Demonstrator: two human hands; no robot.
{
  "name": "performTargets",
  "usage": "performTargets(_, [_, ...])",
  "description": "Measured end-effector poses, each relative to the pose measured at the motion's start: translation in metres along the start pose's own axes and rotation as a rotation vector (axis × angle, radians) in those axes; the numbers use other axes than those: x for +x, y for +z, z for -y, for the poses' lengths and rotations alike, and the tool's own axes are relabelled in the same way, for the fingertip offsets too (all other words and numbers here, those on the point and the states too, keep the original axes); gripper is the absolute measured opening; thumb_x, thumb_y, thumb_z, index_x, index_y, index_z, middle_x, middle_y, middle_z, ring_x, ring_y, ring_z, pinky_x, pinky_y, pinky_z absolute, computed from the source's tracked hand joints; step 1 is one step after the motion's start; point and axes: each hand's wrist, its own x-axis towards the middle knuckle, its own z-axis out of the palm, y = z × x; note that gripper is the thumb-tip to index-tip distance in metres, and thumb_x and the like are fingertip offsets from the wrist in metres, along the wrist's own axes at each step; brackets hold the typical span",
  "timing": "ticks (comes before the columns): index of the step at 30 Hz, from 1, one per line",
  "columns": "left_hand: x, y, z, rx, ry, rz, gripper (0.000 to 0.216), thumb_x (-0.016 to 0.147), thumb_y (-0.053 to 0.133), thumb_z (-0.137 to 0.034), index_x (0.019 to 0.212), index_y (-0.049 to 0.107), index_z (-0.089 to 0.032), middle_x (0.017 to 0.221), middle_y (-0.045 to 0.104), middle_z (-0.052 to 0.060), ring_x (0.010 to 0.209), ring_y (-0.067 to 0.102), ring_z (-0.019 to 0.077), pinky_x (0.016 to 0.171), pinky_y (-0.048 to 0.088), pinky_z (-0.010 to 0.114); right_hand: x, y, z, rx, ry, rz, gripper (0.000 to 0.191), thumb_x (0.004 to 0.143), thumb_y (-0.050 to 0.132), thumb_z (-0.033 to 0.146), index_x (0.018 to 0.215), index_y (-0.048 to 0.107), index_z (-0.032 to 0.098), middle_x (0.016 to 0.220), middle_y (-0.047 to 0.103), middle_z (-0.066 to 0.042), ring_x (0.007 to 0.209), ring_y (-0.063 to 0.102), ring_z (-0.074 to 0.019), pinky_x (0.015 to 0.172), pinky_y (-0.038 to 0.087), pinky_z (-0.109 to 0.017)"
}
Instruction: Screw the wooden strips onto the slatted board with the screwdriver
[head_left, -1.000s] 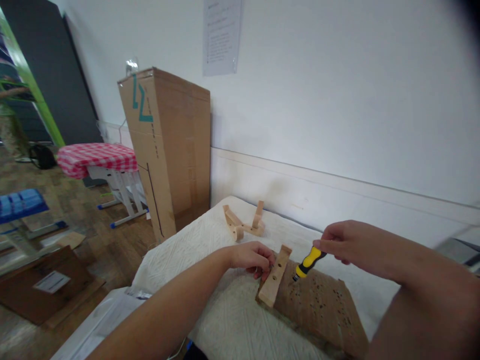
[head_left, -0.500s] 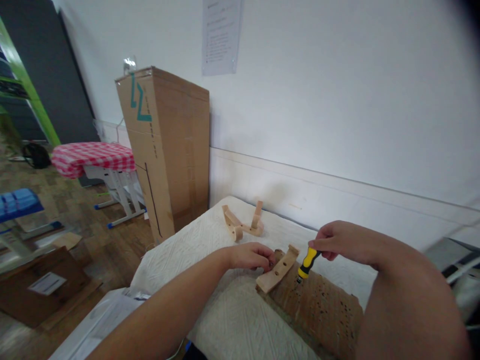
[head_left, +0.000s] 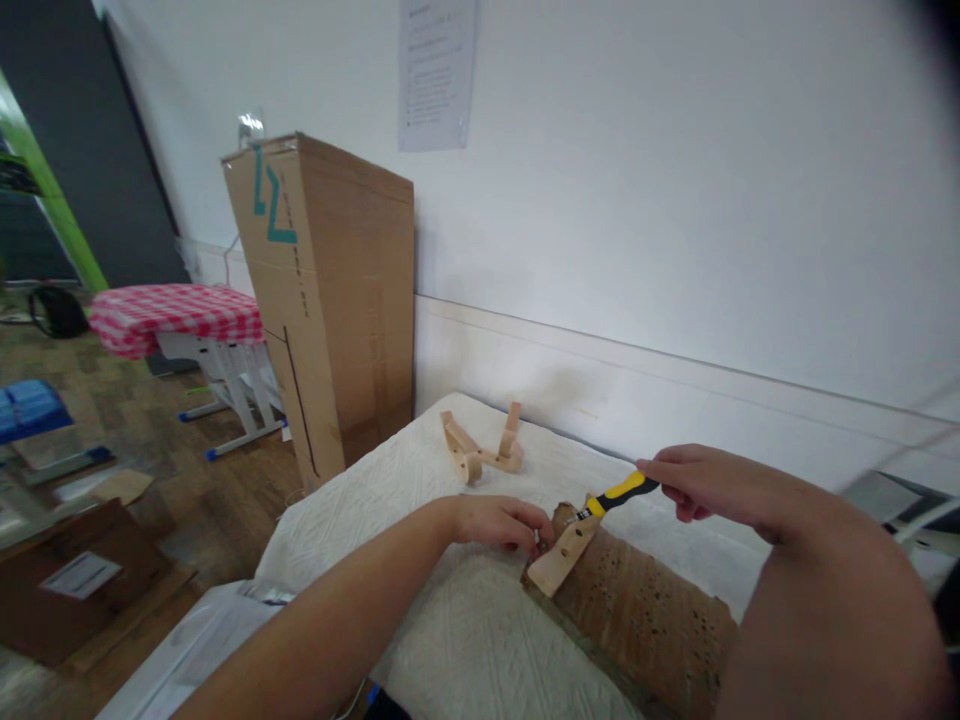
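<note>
The right hand (head_left: 697,482) pinches the rear end of a screwdriver (head_left: 619,492), its grip closed on the smooth yellow and black handle. The shaft slants down and left, and the tip meets the upper end of a wooden bar (head_left: 566,548). The bar is pale, flat-sided and square-cut, with round holes drilled in its face. It lies tilted on the left end of a brown cardboard sheet (head_left: 652,615), which is rough and peppered with small punctures.

The left hand (head_left: 499,522) has its fingers curled, with the tips at the bar's left side. Whether its grip clamps the bar cannot be told.

All this sits mid-way across a bed (head_left: 450,640) under a white quilted cover, with open cover between the hands and the bed's left edge. Near the far left corner, well apart from the hands, lies a wooden frame piece (head_left: 480,455) with two raised arms. Beyond that corner a tall cardboard box (head_left: 330,300) stands against the wall, and a table with a red checked cloth (head_left: 172,312) is farther left.
</note>
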Motion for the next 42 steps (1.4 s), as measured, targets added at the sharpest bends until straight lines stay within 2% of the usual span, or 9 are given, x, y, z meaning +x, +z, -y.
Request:
performTargets(13, [0.003,0.002,0.000,-0.049,0.127,0.057,0.013,0.062,0.059,-0.011,0.073,0.061,-0.018,0.077,0.053,-0.003,0.077,0.049,0.0111,0.076,0.039,0.024,-0.002,-0.002,0.001,0.014,-0.030,0.013,0.037,0.083,0.042,0.051,0.069,0.056,0.019,0.063,0.058,-0.004,0.060,0.056,-0.0167,0.061,0.047,-0.030])
performTargets(17, [0.001,0.003,-0.003,-0.072,0.119,-0.121,0.014,0.064,0.052,-0.009,0.074,0.058,-0.017,0.075,0.054,-0.002,0.074,0.049,0.0115,0.073,0.041,0.024,-0.001,-0.002,-0.004,0.007,0.027,0.005,0.039,0.086,0.039,0.051,0.069,0.054,0.019,0.066,0.062,-0.007,0.062,0.060,-0.0179,0.060,0.048,-0.031])
performTargets(22, [0.001,0.005,-0.009,0.031,0.273,-0.438,0.008,0.070,0.049,-0.009,0.069,0.052,-0.016,0.121,0.054,0.006,0.116,0.045,0.0167,0.100,0.034,0.030,0.000,-0.004,-0.010,0.054,0.149,0.001,0.037,0.088,0.038,0.048,0.074,0.055,0.018,0.079,0.067,-0.011,0.065,0.065,-0.0186,0.056,0.048,-0.030])
performTargets(25, [0.008,0.005,-0.006,0.076,0.289,-0.427,0.007,0.073,0.048,-0.012,0.070,0.051,-0.018,0.137,0.046,0.005,0.136,0.028,0.0180,0.111,0.021,0.033,-0.004,-0.005,-0.006,0.064,0.129,-0.016,0.037,0.088,0.038,0.046,0.071,0.055,0.018,0.077,0.066,-0.009,0.063,0.065,-0.0173,0.057,0.048,-0.029])
performTargets(29, [0.021,0.006,0.003,0.091,0.233,-0.336,0.005,0.075,0.049,-0.016,0.075,0.054,-0.018,0.147,0.036,0.006,0.140,0.021,0.0207,0.114,0.013,0.036,-0.010,-0.005,0.001,0.065,0.211,-0.031,0.035,0.089,0.037,0.041,0.071,0.055,0.018,0.079,0.069,-0.010,0.068,0.067,-0.0179,0.058,0.048,-0.028])
performTargets(33, [0.024,0.007,0.006,0.119,0.261,-0.330,0.006,0.071,0.050,-0.014,0.072,0.056,-0.017,0.138,0.044,0.008,0.136,0.028,0.0230,0.110,0.021,0.036,-0.012,-0.006,0.000,0.094,0.235,-0.029,0.034,0.090,0.037,0.040,0.070,0.055,0.018,0.079,0.070,-0.011,0.071,0.067,-0.0189,0.060,0.048,-0.028])
performTargets(36, [0.017,0.005,0.004,0.155,0.319,-0.379,0.003,0.065,0.055,-0.013,0.066,0.057,-0.015,0.115,0.054,0.007,0.112,0.047,0.0210,0.098,0.036,0.034,-0.012,-0.007,-0.002,0.101,0.222,-0.020,0.035,0.090,0.039,0.040,0.069,0.055,0.018,0.078,0.070,-0.010,0.072,0.068,-0.0197,0.060,0.048,-0.029])
performTargets(39, [0.009,0.004,0.001,0.084,0.253,-0.234,0.010,0.061,0.051,-0.009,0.063,0.058,-0.015,0.078,0.058,0.001,0.075,0.051,0.0130,0.072,0.042,0.026,-0.008,-0.007,-0.006,0.140,0.287,-0.014,0.031,0.091,0.038,0.040,0.078,0.055,0.018,0.088,0.071,-0.012,0.076,0.069,-0.0205,0.058,0.048,-0.030])
performTargets(42, [0.008,0.004,-0.001,-0.032,0.202,-0.159,0.016,0.058,0.045,-0.006,0.060,0.059,-0.015,0.064,0.059,-0.002,0.061,0.047,0.0098,0.060,0.037,0.023,0.003,-0.004,-0.013,0.180,0.412,0.014,0.027,0.092,0.034,0.036,0.087,0.052,0.017,0.103,0.069,-0.015,0.078,0.070,-0.0212,0.055,0.049,-0.030])
